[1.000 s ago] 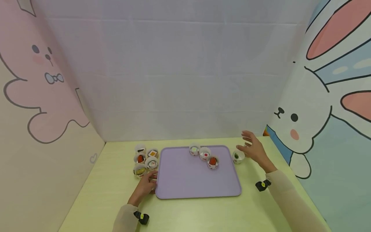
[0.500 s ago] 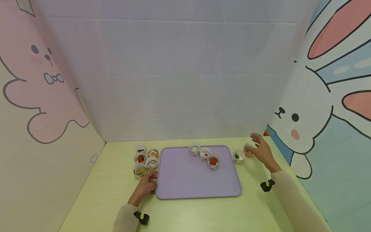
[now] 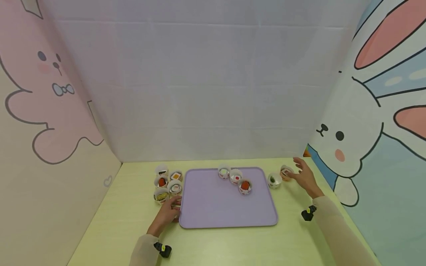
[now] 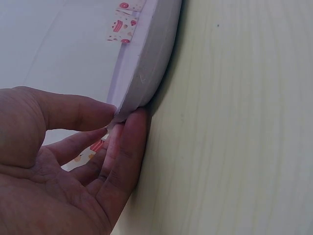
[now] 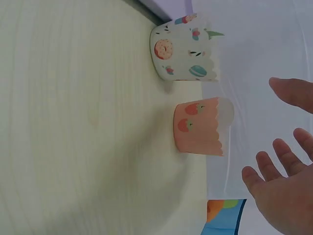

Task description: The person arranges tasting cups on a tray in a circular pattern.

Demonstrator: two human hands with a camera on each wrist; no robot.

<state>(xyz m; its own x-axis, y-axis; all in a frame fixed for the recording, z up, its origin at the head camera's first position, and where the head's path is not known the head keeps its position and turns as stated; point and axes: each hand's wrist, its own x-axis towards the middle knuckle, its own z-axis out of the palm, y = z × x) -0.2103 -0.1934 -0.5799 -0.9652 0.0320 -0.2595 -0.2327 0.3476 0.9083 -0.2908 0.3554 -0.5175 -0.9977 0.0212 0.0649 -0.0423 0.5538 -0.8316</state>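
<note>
My left hand (image 3: 167, 212) pinches the left rim of the lilac tray (image 3: 213, 210); the left wrist view shows thumb and fingers on either side of the tray's edge (image 4: 159, 54). In the head view my right hand (image 3: 305, 177) is beside a pink paper baking cup (image 3: 286, 173) past the tray's right side. Seen from the right wrist, that hand's fingers (image 5: 269, 166) are spread and apart from the strawberry-printed pink cup (image 5: 198, 126). Next to it stands a white patterned cup (image 5: 183, 49) with something green inside.
Three filled cups stand in a slanting row at the tray's back right, the nearest (image 3: 245, 186) with orange-red contents. Several more cups, one with yellow contents (image 3: 161, 195), cluster left of the tray. Printed fabric walls (image 3: 216, 92) enclose the table's back and sides.
My right hand has moved right, away from the white cup, bringing the pink cup into view. My left hand and the tray have stayed put.
</note>
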